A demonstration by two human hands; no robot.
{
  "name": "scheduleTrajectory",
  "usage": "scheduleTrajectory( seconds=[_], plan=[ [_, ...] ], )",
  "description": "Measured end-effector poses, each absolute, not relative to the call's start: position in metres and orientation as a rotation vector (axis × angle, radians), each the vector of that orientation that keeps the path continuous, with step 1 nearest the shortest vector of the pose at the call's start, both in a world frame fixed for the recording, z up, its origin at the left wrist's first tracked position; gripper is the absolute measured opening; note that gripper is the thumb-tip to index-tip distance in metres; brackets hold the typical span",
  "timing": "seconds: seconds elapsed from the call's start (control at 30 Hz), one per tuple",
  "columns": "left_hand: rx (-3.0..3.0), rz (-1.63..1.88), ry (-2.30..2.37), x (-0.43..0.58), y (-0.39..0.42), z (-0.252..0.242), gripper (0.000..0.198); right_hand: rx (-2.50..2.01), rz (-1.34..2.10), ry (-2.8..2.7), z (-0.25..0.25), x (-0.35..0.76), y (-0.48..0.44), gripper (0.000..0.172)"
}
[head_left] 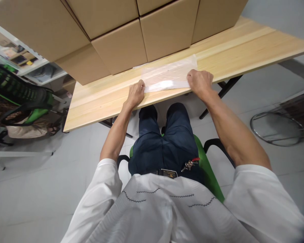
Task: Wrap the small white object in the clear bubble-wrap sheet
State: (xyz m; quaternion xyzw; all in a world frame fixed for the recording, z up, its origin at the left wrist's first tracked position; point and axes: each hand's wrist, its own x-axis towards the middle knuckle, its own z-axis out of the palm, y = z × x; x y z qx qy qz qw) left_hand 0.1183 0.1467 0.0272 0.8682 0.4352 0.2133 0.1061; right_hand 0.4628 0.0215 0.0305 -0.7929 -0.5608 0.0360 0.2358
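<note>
A thin, see-through plastic bag [168,73] lies flat on the wooden table [98,104], close to its front edge. My left hand [136,92] is closed on the bag's left near corner. At the right end, the fingers of my right hand [199,81] are curled shut on the bag's edge. Between my hands the plastic is stretched out, with a bright glare along its near side. Behind the bag stand the cardboard boxes, apart from both hands.
Several brown cardboard boxes [121,47] are stacked along the table's back. To the left stand a black and green office chair [22,94] and a shelf [40,72] with assorted items. A round metal stool [276,128] is on the floor at right. I sit on a green chair [210,172].
</note>
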Motion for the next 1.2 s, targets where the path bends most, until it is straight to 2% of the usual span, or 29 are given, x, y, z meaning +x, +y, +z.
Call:
scheduleTrajectory(
  seconds=[0.17,0.4,0.77,0.93,1.1,1.2],
  plan=[
    [2.571,0.593,1.300,0.116,0.146,0.028,0.036,-2.224,0.099,-1.546,0.028,0.465,0.023,0.080],
    [2.564,0.655,1.240,0.114,0.146,0.027,0.040,-2.194,0.095,-1.528,0.032,0.463,0.022,0.084],
    [2.580,0.622,1.284,0.114,0.148,0.025,0.036,-2.223,0.067,-1.524,0.028,0.462,0.025,0.075],
    [2.574,0.748,1.336,0.105,0.138,0.029,0.041,-2.223,0.070,-1.519,0.039,0.465,0.013,0.079],
    [2.602,1.102,1.451,0.099,0.117,0.046,0.055,-2.053,-0.092,-1.569,0.057,0.467,-0.016,0.076],
    [2.704,1.007,1.239,0.125,0.102,0.055,0.060,-1.873,-0.099,-1.768,0.060,0.445,-0.021,0.071]
  ],
)
